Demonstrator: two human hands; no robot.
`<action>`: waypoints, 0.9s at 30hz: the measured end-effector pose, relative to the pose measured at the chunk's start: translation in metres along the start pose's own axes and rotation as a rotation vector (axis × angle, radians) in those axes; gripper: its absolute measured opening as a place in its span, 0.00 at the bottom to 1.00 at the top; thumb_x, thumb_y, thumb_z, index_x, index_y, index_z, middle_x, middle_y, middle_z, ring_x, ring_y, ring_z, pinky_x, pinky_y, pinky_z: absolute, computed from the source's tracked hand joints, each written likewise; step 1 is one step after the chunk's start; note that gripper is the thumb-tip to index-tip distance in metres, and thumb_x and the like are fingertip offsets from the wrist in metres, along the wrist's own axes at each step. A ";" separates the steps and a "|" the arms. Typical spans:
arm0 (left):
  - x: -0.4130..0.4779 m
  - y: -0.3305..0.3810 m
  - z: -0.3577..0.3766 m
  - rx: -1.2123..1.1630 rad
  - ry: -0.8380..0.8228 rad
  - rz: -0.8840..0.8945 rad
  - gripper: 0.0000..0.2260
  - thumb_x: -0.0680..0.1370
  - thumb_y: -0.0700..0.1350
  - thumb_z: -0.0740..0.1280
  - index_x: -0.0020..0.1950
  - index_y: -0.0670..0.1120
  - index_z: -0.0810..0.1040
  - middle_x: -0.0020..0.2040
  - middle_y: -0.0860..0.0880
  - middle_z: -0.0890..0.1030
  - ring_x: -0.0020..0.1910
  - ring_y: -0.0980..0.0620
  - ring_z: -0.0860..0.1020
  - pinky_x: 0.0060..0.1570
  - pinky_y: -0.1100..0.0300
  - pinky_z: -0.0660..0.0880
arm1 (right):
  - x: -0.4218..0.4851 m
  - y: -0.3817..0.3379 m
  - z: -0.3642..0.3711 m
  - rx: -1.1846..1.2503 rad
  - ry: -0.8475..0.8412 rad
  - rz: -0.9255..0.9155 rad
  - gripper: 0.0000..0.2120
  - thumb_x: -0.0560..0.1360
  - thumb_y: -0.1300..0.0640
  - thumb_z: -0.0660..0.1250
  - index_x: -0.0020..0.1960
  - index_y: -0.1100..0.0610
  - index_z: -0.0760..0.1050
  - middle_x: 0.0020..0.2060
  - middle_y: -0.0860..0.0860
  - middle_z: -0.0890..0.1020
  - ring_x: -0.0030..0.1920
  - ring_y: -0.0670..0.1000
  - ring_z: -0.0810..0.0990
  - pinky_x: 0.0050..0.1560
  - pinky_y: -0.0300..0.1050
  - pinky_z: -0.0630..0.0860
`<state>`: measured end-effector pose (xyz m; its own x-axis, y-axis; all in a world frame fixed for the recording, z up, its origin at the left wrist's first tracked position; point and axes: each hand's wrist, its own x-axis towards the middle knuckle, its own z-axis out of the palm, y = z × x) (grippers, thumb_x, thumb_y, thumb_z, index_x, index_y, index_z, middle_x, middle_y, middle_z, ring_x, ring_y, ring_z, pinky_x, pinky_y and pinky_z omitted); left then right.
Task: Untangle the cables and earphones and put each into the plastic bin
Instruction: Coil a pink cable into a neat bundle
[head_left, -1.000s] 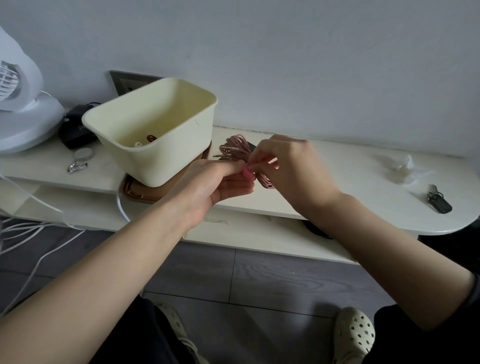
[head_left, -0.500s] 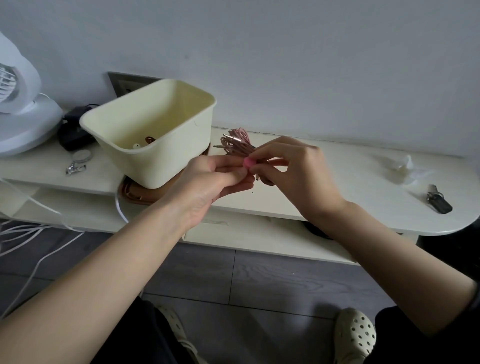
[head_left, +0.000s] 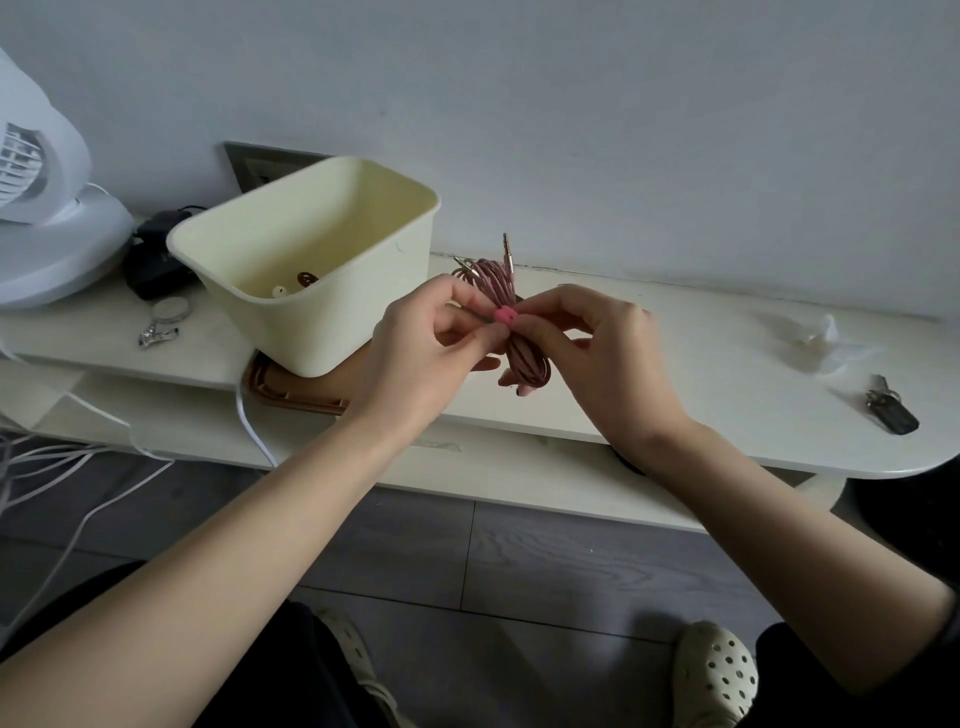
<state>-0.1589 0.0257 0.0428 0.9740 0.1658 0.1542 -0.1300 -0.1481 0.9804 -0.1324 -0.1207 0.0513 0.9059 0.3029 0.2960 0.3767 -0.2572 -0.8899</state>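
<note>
A coiled pink cable (head_left: 522, 358) with two metal jack plugs sticking up is held above the white shelf (head_left: 675, 374). A bright pink tie (head_left: 505, 315) binds the coil's middle. My left hand (head_left: 431, 353) pinches the tie's end from the left. My right hand (head_left: 597, 358) grips the coil from the right, fingers curled round it. The cream plastic bin (head_left: 332, 312) stands tilted just left of my hands, resting on a brown lid (head_left: 296, 392). Small white and brown items lie inside the bin.
A white fan (head_left: 47, 208) stands far left, with a black adapter (head_left: 156, 260) and a nail clipper (head_left: 158, 332) near it. White cables (head_left: 78, 467) hang off the shelf's left side. Crumpled clear plastic (head_left: 815, 343) and keys (head_left: 891, 413) lie at the right.
The coil has been turned so its plugs point up and its lower loop shows. Both hands have shifted slightly apart around the pink tie.
</note>
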 end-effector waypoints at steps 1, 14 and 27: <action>0.000 0.000 0.000 0.001 -0.018 0.014 0.04 0.75 0.37 0.69 0.44 0.42 0.75 0.35 0.45 0.83 0.35 0.49 0.83 0.37 0.63 0.77 | -0.001 0.000 0.000 0.020 0.000 0.017 0.04 0.76 0.61 0.67 0.45 0.61 0.79 0.36 0.55 0.83 0.28 0.52 0.83 0.31 0.42 0.78; 0.001 0.001 0.003 0.024 -0.071 0.028 0.01 0.77 0.36 0.66 0.47 0.41 0.75 0.38 0.42 0.81 0.37 0.52 0.82 0.35 0.67 0.76 | -0.004 0.006 0.001 0.038 0.024 0.044 0.06 0.77 0.59 0.65 0.44 0.61 0.77 0.34 0.54 0.82 0.27 0.52 0.82 0.29 0.39 0.76; 0.002 0.005 0.002 -0.207 0.009 -0.361 0.07 0.74 0.40 0.70 0.41 0.35 0.80 0.37 0.40 0.84 0.38 0.45 0.84 0.44 0.56 0.81 | -0.006 0.015 0.006 -0.181 0.049 -0.142 0.06 0.77 0.58 0.66 0.45 0.59 0.78 0.39 0.49 0.78 0.28 0.52 0.81 0.28 0.50 0.79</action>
<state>-0.1577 0.0236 0.0481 0.9623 0.1803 -0.2035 0.1838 0.1200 0.9756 -0.1332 -0.1206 0.0344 0.8478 0.3043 0.4344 0.5259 -0.3765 -0.7627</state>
